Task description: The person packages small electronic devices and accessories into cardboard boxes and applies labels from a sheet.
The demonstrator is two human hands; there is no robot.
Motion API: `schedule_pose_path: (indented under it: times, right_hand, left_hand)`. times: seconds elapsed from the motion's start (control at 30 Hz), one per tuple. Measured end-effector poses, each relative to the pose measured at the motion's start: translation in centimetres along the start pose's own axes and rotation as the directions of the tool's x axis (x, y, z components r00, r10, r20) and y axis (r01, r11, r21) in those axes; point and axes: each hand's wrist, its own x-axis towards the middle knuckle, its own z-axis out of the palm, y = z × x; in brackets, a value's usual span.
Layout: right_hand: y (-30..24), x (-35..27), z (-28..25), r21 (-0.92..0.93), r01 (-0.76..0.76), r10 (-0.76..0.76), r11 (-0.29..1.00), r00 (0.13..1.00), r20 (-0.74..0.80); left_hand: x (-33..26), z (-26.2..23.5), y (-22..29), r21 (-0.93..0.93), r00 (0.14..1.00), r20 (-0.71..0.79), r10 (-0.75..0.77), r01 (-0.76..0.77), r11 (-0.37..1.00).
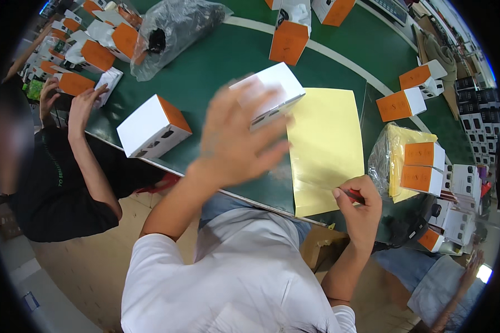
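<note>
A white box (269,93) with dark end flaps lies on the green worktop (216,66), just past my left hand (233,141). Right beside it is a flat yellow sheet (325,150), and its near edge reaches the edge of the worktop. Another white box with an orange end (153,126) sits to the left, near the worktop's edge. More orange and white boxes stand farther back: one tall one (289,34) at the top middle, two (414,91) on the right. A stack of orange-fronted boxes (423,166) leans on a clear bag with yellow paper (386,158) at the right. A grey plastic bag (175,28) lies at the top.

My left hand is blurry, with its fingers (261,147) spread wide apart in front of the white box (I cannot tell if they touch it). My right hand (360,208) is curled up tight on a small red thing (354,195) at the near corner of the yellow sheet.

Another person's hands (80,105) rest on boxes at the far left.
</note>
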Motion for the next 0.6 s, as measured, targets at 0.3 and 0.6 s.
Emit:
schedule_pose_path:
  times: [0.3,0.6]
  right_hand:
    - [-0.5,0.3,-1.0,0.311,0.001,0.015,0.95,0.999,-0.049]
    - [-3.0,0.8,-0.4,0.502,0.017,-0.008,0.864,1.0,-0.02]
  left_hand:
    - [-0.5,1.3,-3.5,-0.563,0.844,0.268,-0.464,0.528,0.635]
    - [-2.8,3.6,3.2,-0.619,0.476,0.747,-0.463,0.245,-0.746]
